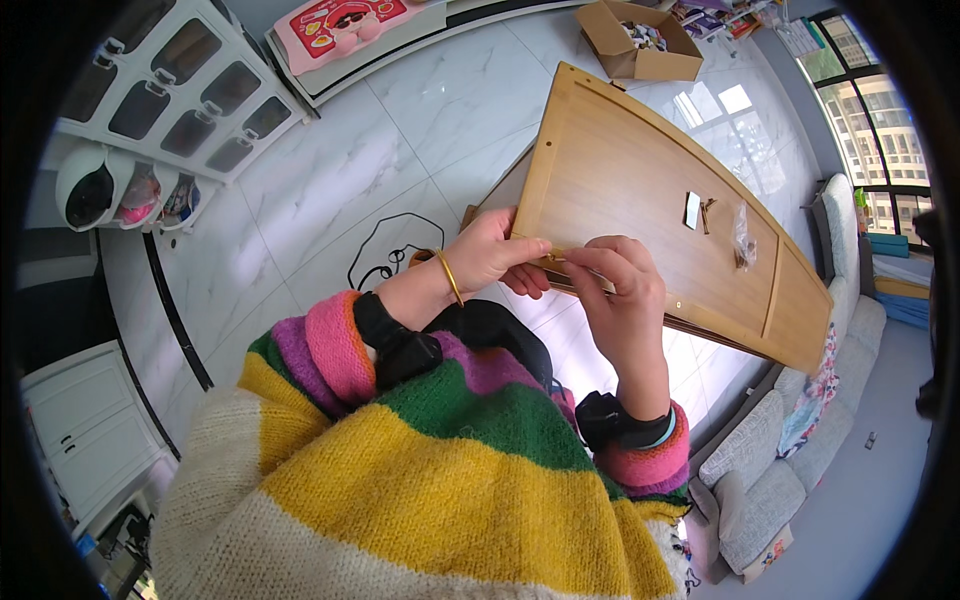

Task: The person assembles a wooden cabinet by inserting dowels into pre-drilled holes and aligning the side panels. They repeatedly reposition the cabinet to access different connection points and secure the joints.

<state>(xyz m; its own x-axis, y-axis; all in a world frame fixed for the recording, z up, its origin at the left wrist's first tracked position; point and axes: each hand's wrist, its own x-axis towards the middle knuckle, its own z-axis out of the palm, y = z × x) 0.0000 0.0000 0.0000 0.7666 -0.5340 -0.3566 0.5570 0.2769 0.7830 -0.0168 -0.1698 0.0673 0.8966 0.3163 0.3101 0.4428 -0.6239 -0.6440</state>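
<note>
A light-brown wooden furniture panel (640,200) with a raised frame spreads out in front of me. My left hand (490,255) grips its near left corner, thumb on top and fingers curled below the edge. Beside that thumb, a small brass-coloured piece (554,258) sits at the panel's near edge. The fingers of my right hand (625,285) are pinched together right by this piece; what lies between them is too small to make out. Farther along the panel are a small white rectangular piece (692,210), some brownish screw-like parts (707,215) and a clear plastic bag (743,240) of small parts.
A black cable (365,245) lies on the marble-tiled floor (340,180) at left. An open cardboard box (640,45) stands beyond the panel. White drawers (185,85) are at far left, and a grey sofa (770,490) is at right.
</note>
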